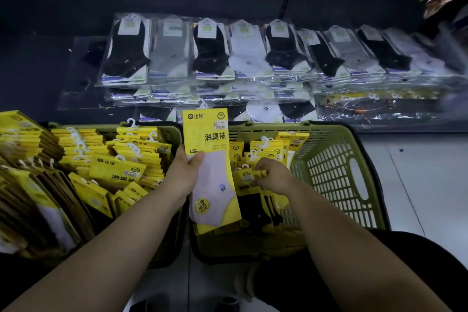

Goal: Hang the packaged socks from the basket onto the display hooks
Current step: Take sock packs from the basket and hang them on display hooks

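Observation:
My left hand (186, 172) grips a yellow sock package (211, 159) with a pale sock in it, held upright above the gap between two baskets. My right hand (272, 173) reaches into the olive-green basket (334, 177) and pinches the yellow card top of another sock package (249, 174) among several standing there. A second basket (167, 129) on the left is packed with more yellow sock packages (121, 159), their white hooks pointing up. I see no bare display hooks.
Rows of clear-bagged black, grey and white socks (228, 53) hang on the dark display wall ahead. More yellow-carded packages (27, 180) fan out at the far left. Grey floor (417, 180) lies right of the green basket. My dark-clothed knee (379, 273) sits below it.

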The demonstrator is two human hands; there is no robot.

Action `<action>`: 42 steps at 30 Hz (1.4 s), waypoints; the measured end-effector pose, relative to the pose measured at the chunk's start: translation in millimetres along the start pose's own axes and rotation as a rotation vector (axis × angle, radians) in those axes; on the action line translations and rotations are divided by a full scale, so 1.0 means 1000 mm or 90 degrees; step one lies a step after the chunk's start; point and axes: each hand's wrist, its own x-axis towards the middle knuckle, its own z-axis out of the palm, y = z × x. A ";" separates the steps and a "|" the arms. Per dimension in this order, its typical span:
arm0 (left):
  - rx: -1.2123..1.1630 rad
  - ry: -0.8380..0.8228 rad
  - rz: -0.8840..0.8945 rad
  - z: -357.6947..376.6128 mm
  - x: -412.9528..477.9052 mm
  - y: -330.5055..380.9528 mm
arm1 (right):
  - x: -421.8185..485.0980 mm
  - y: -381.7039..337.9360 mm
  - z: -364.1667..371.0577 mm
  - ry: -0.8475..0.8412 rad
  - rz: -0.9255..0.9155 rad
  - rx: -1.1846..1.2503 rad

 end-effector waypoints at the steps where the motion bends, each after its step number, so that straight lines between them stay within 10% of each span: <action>1: -0.009 -0.001 0.002 -0.001 -0.002 0.000 | -0.005 0.000 -0.005 -0.005 -0.001 0.043; 11: -0.082 0.014 0.062 -0.019 -0.032 0.025 | -0.062 -0.068 -0.130 0.168 -0.120 0.604; 26: -0.328 -0.245 0.014 -0.043 -0.058 0.120 | -0.085 -0.209 -0.092 0.111 -0.303 0.582; 34: -0.338 -0.098 0.123 -0.035 -0.056 0.115 | -0.094 -0.245 -0.082 0.354 -0.321 0.423; 42: -0.279 -0.079 0.235 -0.043 -0.043 0.138 | -0.096 -0.252 -0.131 0.289 -0.347 0.288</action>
